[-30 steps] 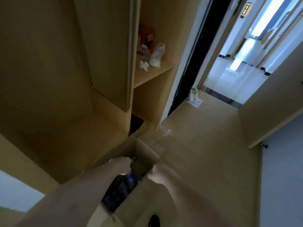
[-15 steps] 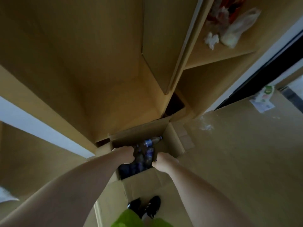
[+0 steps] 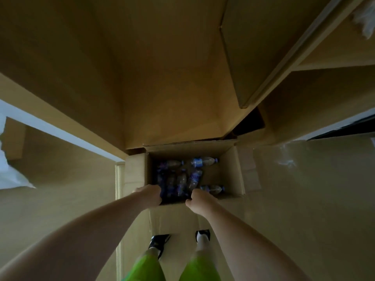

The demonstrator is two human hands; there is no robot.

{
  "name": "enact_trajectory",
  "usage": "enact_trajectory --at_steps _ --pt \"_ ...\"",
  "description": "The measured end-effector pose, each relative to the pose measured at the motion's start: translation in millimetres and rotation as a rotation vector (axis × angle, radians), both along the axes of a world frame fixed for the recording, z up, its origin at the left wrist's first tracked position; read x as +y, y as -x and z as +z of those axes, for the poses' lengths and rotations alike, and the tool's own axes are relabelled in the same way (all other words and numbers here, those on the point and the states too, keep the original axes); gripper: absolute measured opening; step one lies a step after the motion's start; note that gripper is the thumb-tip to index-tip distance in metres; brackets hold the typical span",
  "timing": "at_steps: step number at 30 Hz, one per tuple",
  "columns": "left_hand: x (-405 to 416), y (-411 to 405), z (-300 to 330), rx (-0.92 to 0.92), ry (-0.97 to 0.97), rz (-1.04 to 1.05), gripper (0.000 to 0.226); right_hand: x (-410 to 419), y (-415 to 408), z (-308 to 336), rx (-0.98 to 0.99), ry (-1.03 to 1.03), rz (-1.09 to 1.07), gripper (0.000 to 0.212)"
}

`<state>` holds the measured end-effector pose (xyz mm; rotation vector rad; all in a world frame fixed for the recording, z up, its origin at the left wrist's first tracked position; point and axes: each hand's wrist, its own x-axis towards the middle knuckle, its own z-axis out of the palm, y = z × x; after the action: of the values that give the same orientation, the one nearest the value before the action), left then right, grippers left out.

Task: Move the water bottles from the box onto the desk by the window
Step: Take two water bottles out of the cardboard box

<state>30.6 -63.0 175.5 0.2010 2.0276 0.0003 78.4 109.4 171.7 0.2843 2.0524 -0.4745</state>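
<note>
An open cardboard box (image 3: 231, 171) stands on the floor below me, against a wooden wardrobe. Several clear water bottles with blue labels lie inside it. One bottle (image 3: 203, 161) lies along the far side, another (image 3: 213, 188) near the right front, and a dark cluster (image 3: 178, 180) fills the middle. My left hand (image 3: 149, 194) and my right hand (image 3: 197, 197) both dip over the box's near edge among the bottles. Their fingers point down and are hidden, so I cannot tell what they hold.
The wardrobe's open compartment (image 3: 172, 88) rises just behind the box, with a door panel (image 3: 253, 47) and shelves to the right. My feet (image 3: 160, 242) stand at the near flap (image 3: 172, 218). Bare wooden floor (image 3: 304, 189) spreads to the right.
My view has swung down from the doorway and room to straight over the box. Both hands have stayed at the box's near edge, reaching in among the bottles.
</note>
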Motion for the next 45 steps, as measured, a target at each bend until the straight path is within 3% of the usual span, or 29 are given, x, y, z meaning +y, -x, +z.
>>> enact_trajectory --at_steps 3,7,12,24,30,36,41,45 --pt "9 -1 -25 -0.002 0.04 0.086 0.028 16 13 -23 0.015 0.024 0.045 0.028" --pt "36 2 -65 -0.001 0.04 0.195 0.027 47 28 -65 0.046 0.037 0.132 0.013" --pt "70 9 -133 -0.005 -0.034 0.326 0.029 75 44 -149 0.077 0.003 0.241 0.029" --pt "91 19 -388 -0.038 -0.209 0.627 0.025 93 78 -423 0.118 0.032 0.639 0.057" --pt "85 1 -465 -0.061 -0.258 0.782 0.025 96 99 -523 0.218 0.01 0.76 0.066" --pt "84 -2 -504 -0.082 -0.298 0.889 0.017 86 109 -561 0.19 -0.131 1.13 0.072" --pt "86 4 -501 -0.086 -0.305 0.901 0.02 83 113 -554 0.231 -0.138 1.137 0.061" --pt "85 4 -482 -0.14 -0.292 0.959 0.026 96 121 -529 0.162 -0.114 1.046 0.067"
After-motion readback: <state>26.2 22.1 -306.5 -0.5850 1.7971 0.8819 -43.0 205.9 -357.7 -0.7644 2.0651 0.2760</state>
